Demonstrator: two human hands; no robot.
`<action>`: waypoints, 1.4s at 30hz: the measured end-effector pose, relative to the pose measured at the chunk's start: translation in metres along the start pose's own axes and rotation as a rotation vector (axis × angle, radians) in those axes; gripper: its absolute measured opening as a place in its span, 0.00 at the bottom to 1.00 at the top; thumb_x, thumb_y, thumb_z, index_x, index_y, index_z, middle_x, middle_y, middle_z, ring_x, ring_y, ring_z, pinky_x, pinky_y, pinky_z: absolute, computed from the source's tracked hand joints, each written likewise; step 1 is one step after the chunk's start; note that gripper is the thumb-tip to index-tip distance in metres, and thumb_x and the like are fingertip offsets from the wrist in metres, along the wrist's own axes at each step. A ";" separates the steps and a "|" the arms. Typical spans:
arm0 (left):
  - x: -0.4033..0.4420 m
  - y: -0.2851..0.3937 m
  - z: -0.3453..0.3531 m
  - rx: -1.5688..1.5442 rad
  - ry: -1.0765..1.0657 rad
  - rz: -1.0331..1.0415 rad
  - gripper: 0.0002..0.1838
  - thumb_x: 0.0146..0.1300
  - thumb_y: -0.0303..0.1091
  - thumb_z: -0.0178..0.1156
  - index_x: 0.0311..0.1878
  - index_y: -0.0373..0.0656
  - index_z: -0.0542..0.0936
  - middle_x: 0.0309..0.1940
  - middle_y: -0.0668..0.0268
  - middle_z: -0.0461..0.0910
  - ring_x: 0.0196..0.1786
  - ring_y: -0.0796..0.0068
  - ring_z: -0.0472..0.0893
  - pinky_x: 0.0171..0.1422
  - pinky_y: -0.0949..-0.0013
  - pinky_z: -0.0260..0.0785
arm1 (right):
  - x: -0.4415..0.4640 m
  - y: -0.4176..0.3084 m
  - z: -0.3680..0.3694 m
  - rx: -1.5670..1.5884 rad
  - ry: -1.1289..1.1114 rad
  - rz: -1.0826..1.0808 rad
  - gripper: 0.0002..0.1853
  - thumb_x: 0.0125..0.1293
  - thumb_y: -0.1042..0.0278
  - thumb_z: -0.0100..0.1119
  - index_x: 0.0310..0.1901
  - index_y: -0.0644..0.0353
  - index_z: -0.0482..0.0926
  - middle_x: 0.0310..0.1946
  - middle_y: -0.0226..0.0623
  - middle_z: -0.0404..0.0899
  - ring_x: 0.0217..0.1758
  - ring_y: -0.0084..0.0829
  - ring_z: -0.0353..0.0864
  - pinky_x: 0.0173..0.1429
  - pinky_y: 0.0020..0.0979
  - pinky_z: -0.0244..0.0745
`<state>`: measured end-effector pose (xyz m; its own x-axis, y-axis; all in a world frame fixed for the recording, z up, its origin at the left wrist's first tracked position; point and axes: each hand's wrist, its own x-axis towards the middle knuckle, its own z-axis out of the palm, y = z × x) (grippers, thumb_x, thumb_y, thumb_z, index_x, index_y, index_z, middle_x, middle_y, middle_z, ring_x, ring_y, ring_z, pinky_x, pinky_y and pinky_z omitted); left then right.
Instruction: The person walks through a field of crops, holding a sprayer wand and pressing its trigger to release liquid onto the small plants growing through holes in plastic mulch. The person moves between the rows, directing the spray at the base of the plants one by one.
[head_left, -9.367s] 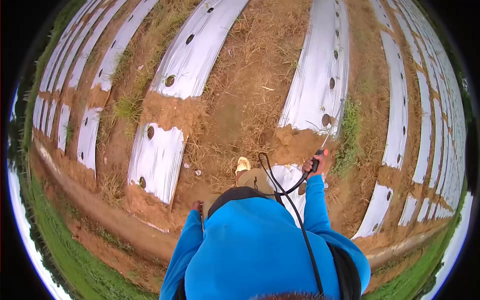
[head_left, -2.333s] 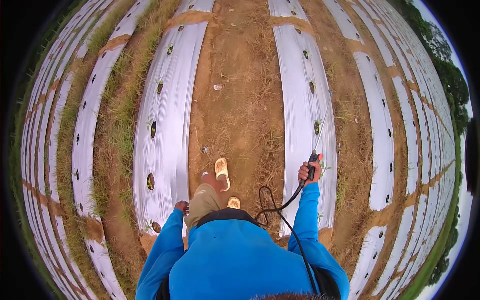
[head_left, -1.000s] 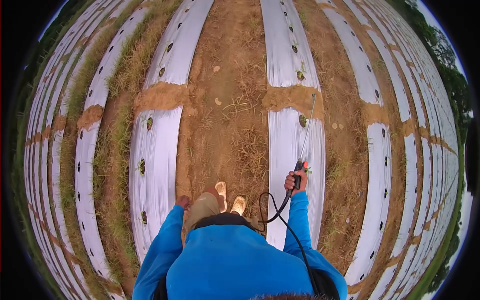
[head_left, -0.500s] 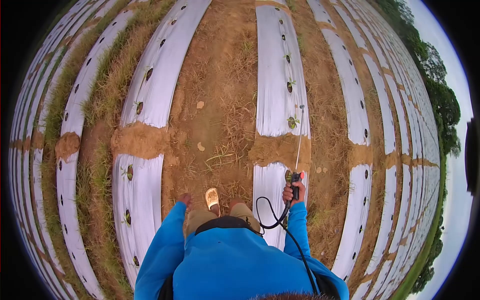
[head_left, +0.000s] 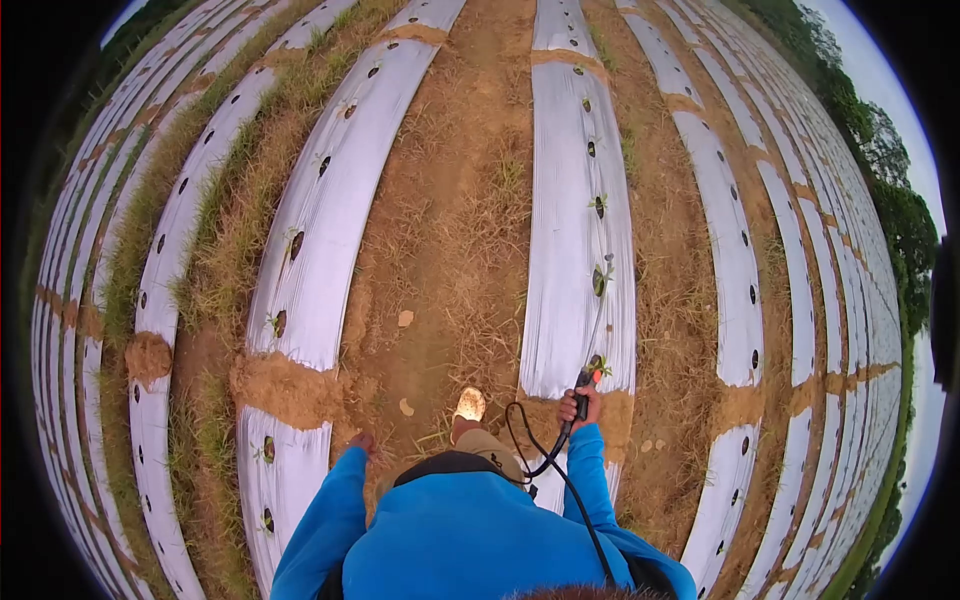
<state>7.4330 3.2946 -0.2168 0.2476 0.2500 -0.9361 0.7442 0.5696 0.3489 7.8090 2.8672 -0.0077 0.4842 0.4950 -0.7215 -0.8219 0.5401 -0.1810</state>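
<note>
My right hand [head_left: 580, 405] is wrapped around the black handle of a sprayer wand [head_left: 584, 384], which has a red-orange part near its top. From there the thin wand points forward, its tip beside a seedling [head_left: 600, 279] in a planting hole of the white plastic mulch [head_left: 560, 330]. A black hose [head_left: 540, 466] loops from the handle back past my right sleeve. My left hand [head_left: 362, 442] hangs low at my side over the soil, its fingers loosely apart and nothing visible in them.
Long mulched beds run ahead on both sides, such as the left bed [head_left: 335, 230], with seedlings in holes. Soil mounds [head_left: 285, 388] cross the beds. I walk on a path [head_left: 425, 290] of bare soil and dry grass. Trees [head_left: 890, 190] line the right edge.
I have moved forward along the path, so the beds and soil mounds sit lower in view. The wand tip has passed to a seedling farther along. My front foot has changed position.
</note>
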 end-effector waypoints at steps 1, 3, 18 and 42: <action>-0.010 0.018 0.009 -0.016 -0.002 -0.056 0.16 0.59 0.45 0.51 0.41 0.42 0.74 0.21 0.61 0.76 0.18 0.72 0.73 0.19 0.66 0.64 | 0.014 -0.022 0.017 0.010 -0.052 0.041 0.11 0.46 0.60 0.54 0.23 0.59 0.68 0.12 0.26 0.62 0.11 0.22 0.61 0.14 0.25 0.59; 0.005 0.067 0.036 0.227 -0.002 -0.021 0.15 0.58 0.44 0.52 0.41 0.43 0.74 0.22 0.61 0.76 0.20 0.72 0.74 0.21 0.66 0.65 | 0.036 -0.052 0.048 0.050 -0.110 0.101 0.10 0.46 0.61 0.54 0.23 0.59 0.68 0.12 0.26 0.62 0.11 0.22 0.61 0.14 0.25 0.59; 0.175 0.428 0.150 0.113 -0.052 -0.149 0.12 0.56 0.41 0.49 0.37 0.44 0.75 0.22 0.63 0.75 0.20 0.71 0.73 0.19 0.66 0.61 | 0.284 -0.255 0.272 -0.106 0.019 -0.059 0.10 0.47 0.59 0.54 0.23 0.55 0.66 0.12 0.23 0.58 0.11 0.19 0.56 0.13 0.22 0.53; 0.354 1.025 0.264 0.152 0.046 -0.140 0.14 0.62 0.46 0.49 0.30 0.46 0.73 0.16 0.66 0.68 0.14 0.70 0.67 0.12 0.64 0.53 | 0.730 -0.576 0.642 -0.001 0.011 -0.030 0.10 0.46 0.60 0.54 0.21 0.56 0.67 0.11 0.25 0.60 0.10 0.21 0.57 0.13 0.22 0.54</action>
<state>8.4470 3.7602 -0.2021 0.1094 0.2142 -0.9707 0.8551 0.4775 0.2017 8.8290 3.3541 -0.0012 0.5054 0.4711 -0.7229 -0.8073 0.5540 -0.2034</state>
